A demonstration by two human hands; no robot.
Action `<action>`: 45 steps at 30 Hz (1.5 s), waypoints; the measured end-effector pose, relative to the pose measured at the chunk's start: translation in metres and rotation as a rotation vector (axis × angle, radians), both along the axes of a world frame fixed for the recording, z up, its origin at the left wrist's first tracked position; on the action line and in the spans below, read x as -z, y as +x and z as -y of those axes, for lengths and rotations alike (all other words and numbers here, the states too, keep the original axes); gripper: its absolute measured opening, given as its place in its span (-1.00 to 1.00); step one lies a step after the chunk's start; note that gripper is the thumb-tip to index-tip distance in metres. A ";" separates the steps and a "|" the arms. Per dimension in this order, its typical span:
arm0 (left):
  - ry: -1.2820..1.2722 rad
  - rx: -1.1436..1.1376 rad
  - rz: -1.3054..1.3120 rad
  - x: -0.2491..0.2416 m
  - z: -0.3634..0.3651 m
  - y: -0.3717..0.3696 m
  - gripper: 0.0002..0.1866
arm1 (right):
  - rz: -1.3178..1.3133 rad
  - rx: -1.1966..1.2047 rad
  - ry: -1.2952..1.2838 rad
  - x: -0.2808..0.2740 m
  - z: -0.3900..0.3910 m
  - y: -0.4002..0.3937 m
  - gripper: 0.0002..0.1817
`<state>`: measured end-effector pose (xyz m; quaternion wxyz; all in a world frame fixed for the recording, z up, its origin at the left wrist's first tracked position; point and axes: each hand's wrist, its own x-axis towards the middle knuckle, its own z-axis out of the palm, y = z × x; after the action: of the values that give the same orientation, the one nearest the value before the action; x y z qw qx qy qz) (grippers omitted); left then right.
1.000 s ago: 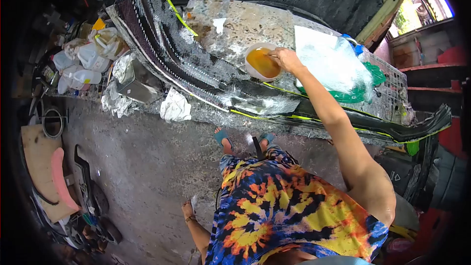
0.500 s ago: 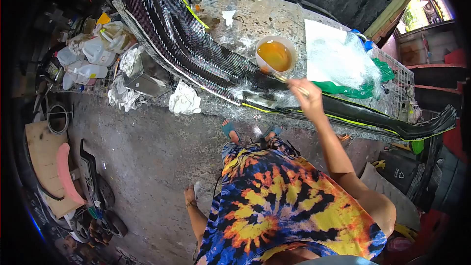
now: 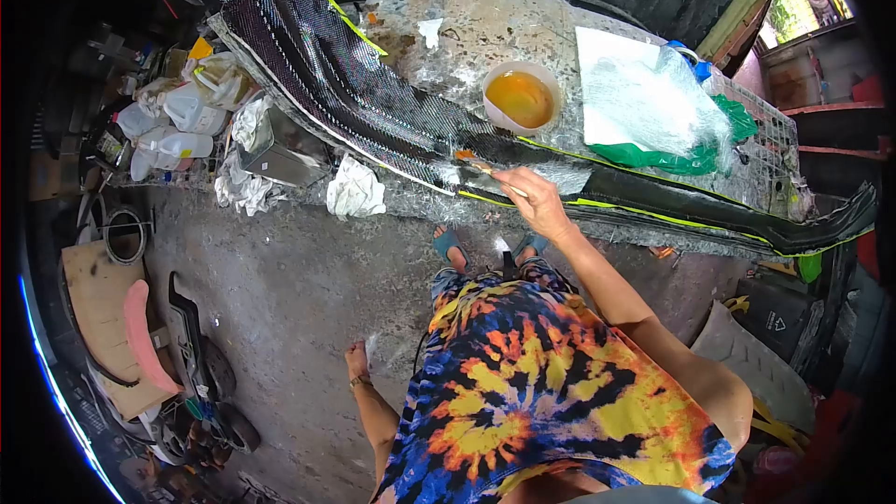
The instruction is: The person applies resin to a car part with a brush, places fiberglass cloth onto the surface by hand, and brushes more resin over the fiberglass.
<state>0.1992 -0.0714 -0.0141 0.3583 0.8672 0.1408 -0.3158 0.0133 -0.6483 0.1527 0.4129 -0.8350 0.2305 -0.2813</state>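
Observation:
My right hand [image 3: 539, 203] grips a brush [image 3: 485, 168] by its handle, its bristles down on the long black woven part [image 3: 373, 112]. An amber smear shows at the bristles. Just above the hand stands a white tub [image 3: 493, 84] of amber liquid on the stained workbench [image 3: 467, 33]. Yellow-green tape [image 3: 341, 9] edges parts of the black piece. My left hand [image 3: 357, 361] hangs low at my side over the floor, touching nothing visible; its fingers are too small and unclear to read.
White sheet material [image 3: 635, 93] lies on green plastic [image 3: 644, 161] at the bench's right. Crumpled white cloth [image 3: 355, 189], a metal container [image 3: 280, 154] and plastic jugs [image 3: 177, 145] sit at the left. A cardboard piece [image 3: 103, 317] rests on the floor.
My right hand has moved left and slightly down with the brush, from the tub's edge to the black woven part. The whole view has shifted a little.

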 end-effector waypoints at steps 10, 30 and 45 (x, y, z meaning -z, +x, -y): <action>0.182 -0.105 -0.331 -0.028 0.003 -0.065 -0.70 | -0.015 -0.026 -0.034 -0.019 0.001 0.007 -0.75; 0.048 -0.078 -0.117 0.001 0.007 -0.029 -0.76 | -0.171 -0.009 -0.007 -0.017 0.023 -0.042 -0.80; 0.218 -0.095 -0.302 -0.038 0.006 -0.056 -0.77 | -0.679 -0.096 -0.221 0.072 0.216 0.026 -0.74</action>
<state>0.1432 -0.0779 0.0234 0.2516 0.8360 0.2673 -0.4080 0.0398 -0.8646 0.0803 0.2330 -0.9303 0.2832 0.0084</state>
